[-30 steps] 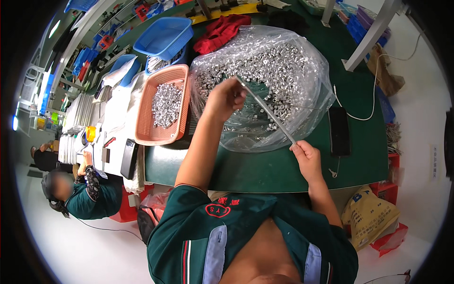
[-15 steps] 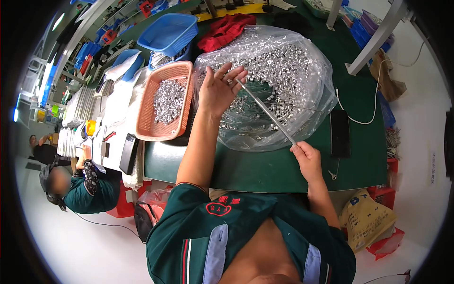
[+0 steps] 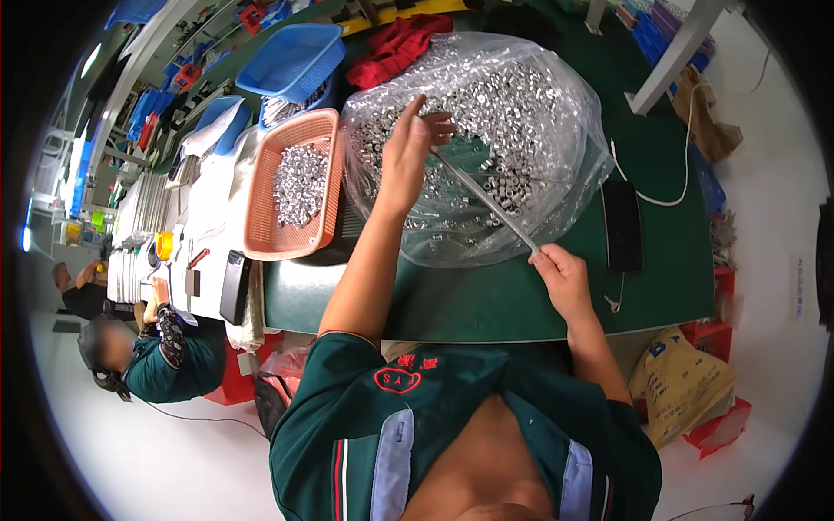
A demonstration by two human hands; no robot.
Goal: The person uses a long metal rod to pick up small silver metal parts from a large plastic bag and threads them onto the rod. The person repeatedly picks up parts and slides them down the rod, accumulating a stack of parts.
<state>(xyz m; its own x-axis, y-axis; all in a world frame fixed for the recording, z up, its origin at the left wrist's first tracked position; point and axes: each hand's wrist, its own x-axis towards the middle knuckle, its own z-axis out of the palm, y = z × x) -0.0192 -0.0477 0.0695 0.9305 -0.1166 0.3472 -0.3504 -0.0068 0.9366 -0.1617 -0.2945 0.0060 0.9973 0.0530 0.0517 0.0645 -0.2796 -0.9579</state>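
Observation:
My right hand, near the table's front edge, grips the lower end of a long thin silver metal rod. The rod slants up and left over a clear plastic bag spread on the green table. Many small silver cylindrical metal parts lie in the bag. Above the bag's left half, my left hand is raised with its fingers stretched out and its thumb up. The rod's far end comes close beside that palm; whether they touch I cannot tell. No held part is visible in the left hand.
Left of the bag stands an orange-pink basket with more metal parts. Behind it is a blue basket and a red cloth. A black phone and white cable lie right. Another person works at far left.
My left hand has turned from palm up to nearly edge-on, its fingers now pointing right at the rod's far end. The right hand still holds the rod. The whole view has shifted slightly.

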